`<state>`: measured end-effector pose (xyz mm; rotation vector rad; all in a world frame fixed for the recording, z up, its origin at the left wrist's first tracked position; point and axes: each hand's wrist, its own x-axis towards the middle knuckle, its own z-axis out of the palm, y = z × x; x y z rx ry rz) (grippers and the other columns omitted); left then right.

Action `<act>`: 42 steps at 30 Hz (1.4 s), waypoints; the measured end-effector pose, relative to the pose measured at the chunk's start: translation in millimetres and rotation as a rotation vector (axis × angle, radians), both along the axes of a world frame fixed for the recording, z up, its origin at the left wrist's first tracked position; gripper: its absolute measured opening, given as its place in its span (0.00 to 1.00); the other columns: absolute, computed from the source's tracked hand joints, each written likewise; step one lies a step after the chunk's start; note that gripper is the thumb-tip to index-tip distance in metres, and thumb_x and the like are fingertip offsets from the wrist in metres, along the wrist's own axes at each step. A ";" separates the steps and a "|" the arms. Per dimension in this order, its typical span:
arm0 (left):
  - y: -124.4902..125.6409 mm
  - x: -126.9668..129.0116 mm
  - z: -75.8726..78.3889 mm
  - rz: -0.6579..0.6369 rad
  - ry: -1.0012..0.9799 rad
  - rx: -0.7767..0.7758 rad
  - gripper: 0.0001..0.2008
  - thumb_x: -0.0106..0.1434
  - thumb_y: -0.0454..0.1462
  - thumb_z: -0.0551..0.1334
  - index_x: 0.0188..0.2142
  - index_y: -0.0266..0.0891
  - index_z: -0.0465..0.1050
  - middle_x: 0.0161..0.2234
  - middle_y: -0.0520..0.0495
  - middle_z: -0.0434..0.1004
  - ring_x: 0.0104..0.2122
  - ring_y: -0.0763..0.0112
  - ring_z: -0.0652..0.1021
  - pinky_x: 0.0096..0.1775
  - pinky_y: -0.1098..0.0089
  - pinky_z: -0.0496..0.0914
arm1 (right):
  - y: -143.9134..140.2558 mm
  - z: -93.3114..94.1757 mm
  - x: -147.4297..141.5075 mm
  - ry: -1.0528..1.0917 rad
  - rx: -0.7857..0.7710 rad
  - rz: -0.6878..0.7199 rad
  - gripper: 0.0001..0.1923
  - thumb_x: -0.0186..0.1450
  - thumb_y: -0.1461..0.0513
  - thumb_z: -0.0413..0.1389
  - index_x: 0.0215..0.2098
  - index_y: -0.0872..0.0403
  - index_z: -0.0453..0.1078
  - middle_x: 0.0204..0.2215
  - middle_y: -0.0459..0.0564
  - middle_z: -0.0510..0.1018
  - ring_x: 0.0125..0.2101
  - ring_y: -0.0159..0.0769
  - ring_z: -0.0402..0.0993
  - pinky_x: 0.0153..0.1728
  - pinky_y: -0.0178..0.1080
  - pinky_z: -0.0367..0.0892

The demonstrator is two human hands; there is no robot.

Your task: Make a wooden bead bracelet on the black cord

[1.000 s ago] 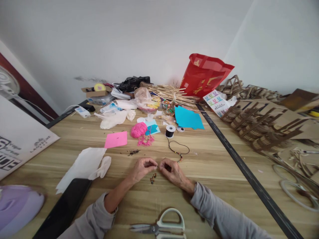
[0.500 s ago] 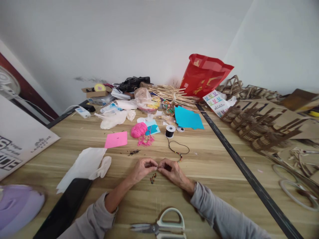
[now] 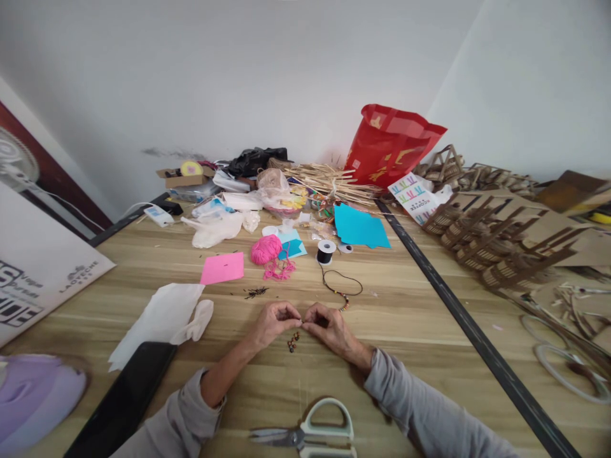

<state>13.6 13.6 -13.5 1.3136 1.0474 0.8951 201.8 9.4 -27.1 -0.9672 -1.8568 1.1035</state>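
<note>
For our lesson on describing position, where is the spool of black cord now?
In the head view, the spool of black cord stands just right of centre, to the right of the pink yarn and beyond the right hand.

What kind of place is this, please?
It looks like a craft workspace, perhaps for handmade items: small loose beads, a spool of black cord and a ball of pink yarn are together on one table.

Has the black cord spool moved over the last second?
No: the spool stands in the same spot, left of the black strip.
</note>
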 end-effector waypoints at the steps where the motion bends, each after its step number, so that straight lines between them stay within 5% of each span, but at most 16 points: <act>1: 0.3 0.2 -0.4 0.003 -0.006 -0.004 0.11 0.45 0.38 0.70 0.25 0.34 0.73 0.23 0.50 0.75 0.25 0.72 0.72 0.32 0.72 0.66 | 0.1 -0.4 0.1 0.000 -0.001 -0.001 0.10 0.61 0.57 0.58 0.30 0.56 0.67 0.22 0.43 0.69 0.23 0.28 0.63 0.25 0.31 0.61; 12: -0.2 0.0 1.6 -0.026 0.023 0.017 0.09 0.47 0.38 0.69 0.23 0.33 0.74 0.21 0.51 0.74 0.24 0.73 0.71 0.30 0.73 0.63 | -1.1 2.3 -1.1 0.021 0.019 0.000 0.10 0.60 0.56 0.59 0.32 0.56 0.69 0.25 0.45 0.73 0.25 0.30 0.67 0.26 0.31 0.63; 22: 0.9 -1.1 5.8 -0.020 0.041 0.037 0.10 0.49 0.40 0.67 0.24 0.34 0.73 0.22 0.51 0.72 0.25 0.72 0.70 0.31 0.72 0.64 | -1.6 4.7 -0.7 -0.066 0.249 -0.062 0.02 0.59 0.64 0.56 0.30 0.55 0.67 0.26 0.46 0.70 0.26 0.31 0.65 0.27 0.33 0.61; 27: 1.6 -1.9 6.1 0.032 -0.013 0.001 0.12 0.50 0.42 0.66 0.24 0.34 0.70 0.21 0.53 0.69 0.25 0.74 0.68 0.31 0.73 0.63 | 0.6 1.3 2.6 -0.066 0.332 -0.122 0.09 0.55 0.70 0.51 0.34 0.55 0.65 0.32 0.49 0.69 0.34 0.36 0.66 0.35 0.37 0.64; 33: 0.5 -1.5 8.4 0.049 -0.031 -0.002 0.12 0.50 0.41 0.66 0.24 0.34 0.70 0.21 0.54 0.69 0.24 0.75 0.68 0.30 0.73 0.62 | -0.9 3.7 2.8 -0.058 0.332 -0.079 0.11 0.61 0.62 0.54 0.42 0.54 0.66 0.37 0.53 0.72 0.37 0.38 0.68 0.37 0.39 0.66; 42: -2.3 0.3 15.1 0.021 -0.041 0.010 0.12 0.50 0.41 0.67 0.24 0.34 0.71 0.22 0.53 0.70 0.25 0.74 0.69 0.32 0.73 0.64 | -0.5 4.8 -1.7 -0.061 0.335 -0.012 0.08 0.65 0.59 0.53 0.31 0.54 0.68 0.27 0.49 0.73 0.29 0.33 0.68 0.31 0.35 0.64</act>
